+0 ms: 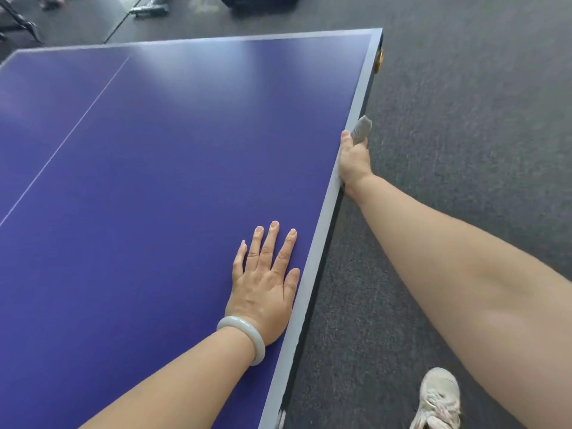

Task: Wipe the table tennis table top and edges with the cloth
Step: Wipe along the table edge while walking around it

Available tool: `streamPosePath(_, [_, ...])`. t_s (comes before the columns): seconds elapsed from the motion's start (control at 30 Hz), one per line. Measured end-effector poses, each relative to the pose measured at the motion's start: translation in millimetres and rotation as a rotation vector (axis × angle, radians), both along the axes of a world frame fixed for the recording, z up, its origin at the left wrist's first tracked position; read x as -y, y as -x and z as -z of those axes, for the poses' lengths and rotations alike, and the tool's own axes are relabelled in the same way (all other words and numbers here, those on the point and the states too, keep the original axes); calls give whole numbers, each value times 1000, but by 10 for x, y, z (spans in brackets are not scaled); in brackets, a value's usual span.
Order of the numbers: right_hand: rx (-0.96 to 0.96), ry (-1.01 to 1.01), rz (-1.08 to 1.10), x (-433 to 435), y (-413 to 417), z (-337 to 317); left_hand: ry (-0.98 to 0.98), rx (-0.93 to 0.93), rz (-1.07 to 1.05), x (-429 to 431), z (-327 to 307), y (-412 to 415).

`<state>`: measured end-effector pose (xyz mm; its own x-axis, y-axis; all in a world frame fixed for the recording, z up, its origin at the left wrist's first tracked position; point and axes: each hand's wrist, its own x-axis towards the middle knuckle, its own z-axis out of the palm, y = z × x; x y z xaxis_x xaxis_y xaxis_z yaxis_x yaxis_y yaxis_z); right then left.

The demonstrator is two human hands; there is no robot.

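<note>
The blue table tennis table [148,181] fills the left of the view, with a pale border strip along its right edge [346,159]. My left hand [263,283] lies flat on the top near that edge, fingers straight and spread, a pale bangle on the wrist. My right hand [354,159] grips a grey cloth [361,129] against the table's side edge, thumb on the border strip; the fingers are hidden below the edge.
Dark grey carpet [464,119] lies to the right of the table. My white shoe [439,400] stands near the bottom right. A brass-coloured fitting [378,61] sticks out at the far right corner. Dark equipment and frames [148,9] stand on the floor beyond the table.
</note>
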<state>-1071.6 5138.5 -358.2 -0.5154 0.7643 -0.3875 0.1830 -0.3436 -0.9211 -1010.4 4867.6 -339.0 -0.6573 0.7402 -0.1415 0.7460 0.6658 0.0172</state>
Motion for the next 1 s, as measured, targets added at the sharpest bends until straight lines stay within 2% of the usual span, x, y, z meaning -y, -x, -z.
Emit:
streamPosePath(0.17, [-26,21,41,310,-177,31,-11,-10,-4,-2,-11,-8])
streamPosePath(0.43, [-24,65,-10,1960,-1267,22,17,-5,-16,-23,-62,-27])
streamPosePath(0.53, [-41,96,3,2245,-1441,25,33,-5,-19,-25,-63,-18])
streamPosePath(0.67, [55,83,13,1925,-1179,1,15,-1,-20,-17,-55,-19])
streamPosePath(0.9, [117,-42,-8,587,-363,-38,9,26,-15,-19,-115,-61])
streamPosePath(1.0, [138,-55,-17,416,-254,-31,-71,1,-27,-107,-189,-56])
